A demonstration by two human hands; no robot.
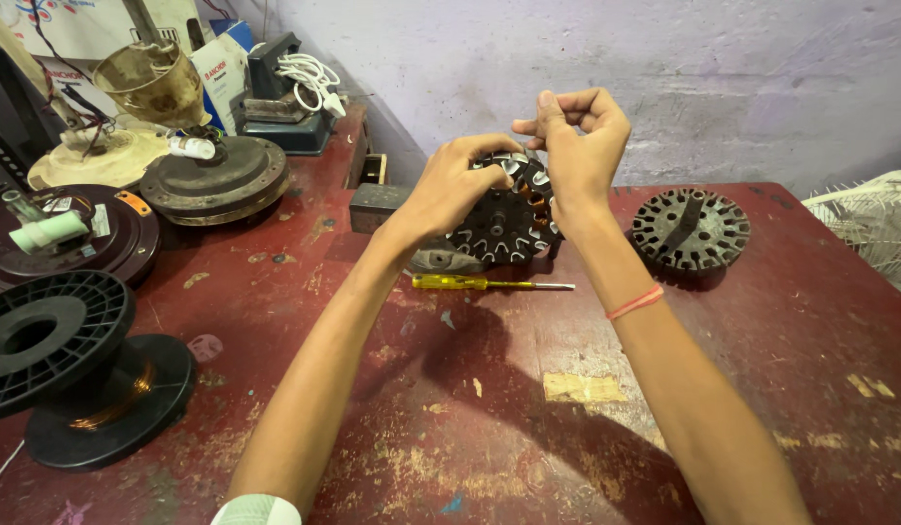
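Note:
My left hand [457,185] grips the left rim of a round dark slotted stator core [499,219], held tilted upright on the red table [528,408]. The core has white slot liners and copper winding on its right side. My right hand [579,146] is above the core's upper right edge with fingers pinched together; whether a thin wire is in the pinch I cannot make out. A yellow-handled screwdriver [480,283] lies on the table just below the core.
A second bare stator core [691,229] lies flat at the right. A black spool of copper wire [71,374] sits at the near left. Fan motor housings [217,175] and parts crowd the far left. A small dark block [378,202] rests behind my left wrist.

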